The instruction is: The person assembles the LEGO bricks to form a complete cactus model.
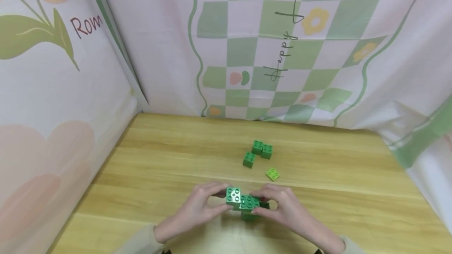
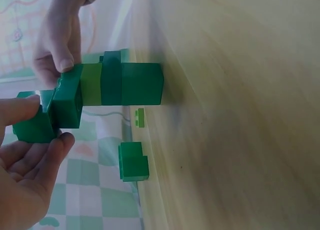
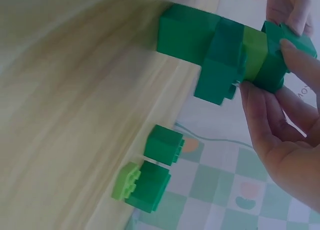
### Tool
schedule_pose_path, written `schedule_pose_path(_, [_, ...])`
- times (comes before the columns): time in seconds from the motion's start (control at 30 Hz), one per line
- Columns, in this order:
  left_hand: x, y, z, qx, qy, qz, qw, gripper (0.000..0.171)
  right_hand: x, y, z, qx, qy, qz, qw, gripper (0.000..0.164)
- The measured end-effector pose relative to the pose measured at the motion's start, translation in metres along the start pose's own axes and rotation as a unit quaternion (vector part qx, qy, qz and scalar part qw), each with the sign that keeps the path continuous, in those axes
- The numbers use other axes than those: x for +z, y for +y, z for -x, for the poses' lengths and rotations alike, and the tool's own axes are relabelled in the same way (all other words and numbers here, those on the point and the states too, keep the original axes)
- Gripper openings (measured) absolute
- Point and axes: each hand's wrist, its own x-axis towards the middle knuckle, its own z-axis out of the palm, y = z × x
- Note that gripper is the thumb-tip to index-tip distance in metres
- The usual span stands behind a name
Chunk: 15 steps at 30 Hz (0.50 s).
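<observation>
A tower of green toy building bricks (image 1: 248, 202) stands on the table, with a lighter green brick (image 2: 91, 84) partway up and a longer brick (image 3: 218, 64) sticking out below that. My left hand (image 1: 198, 204) pinches a square green brick (image 1: 233, 194) between thumb and fingers at the tower's top left. In the left wrist view this square brick touches the upper long brick (image 2: 68, 102); whether it is fully pressed down cannot be seen. On the other side, my right hand (image 1: 282, 204) grips the upper part of the tower with thumb and fingers, hiding some of it.
Beyond the hands lie loose pieces on the wooden table (image 1: 169, 148): two green bricks side by side (image 1: 262, 149), a single green brick (image 1: 248, 160), and a flat lime piece (image 1: 272, 174). Printed curtains (image 1: 162, 50) hang at the back and sides.
</observation>
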Motion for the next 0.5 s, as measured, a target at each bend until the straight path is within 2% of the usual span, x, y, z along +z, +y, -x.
schedule_pose_path(0.17, [-0.0022, 0.0012, -0.0011, -0.028, -0.01, 0.038, 0.9988, 0.041, -0.0025, -0.0008, -0.001, -0.005, -0.011, -0.006, 1.0, 0.032])
schedule_pose_path(0.33, [-0.0058, 0.0021, -0.002, -0.042, -0.021, 0.052, 0.9975, 0.041, -0.0034, -0.0022, -0.0013, -0.005, -0.019, -0.008, 1.0, 0.032])
schedule_pose_path(0.5, [-0.0061, 0.0003, -0.0037, -0.074, -0.042, 0.068, 0.994, 0.046, -0.0034, -0.0025, -0.0014, -0.001, -0.025, -0.004, 1.0, 0.033])
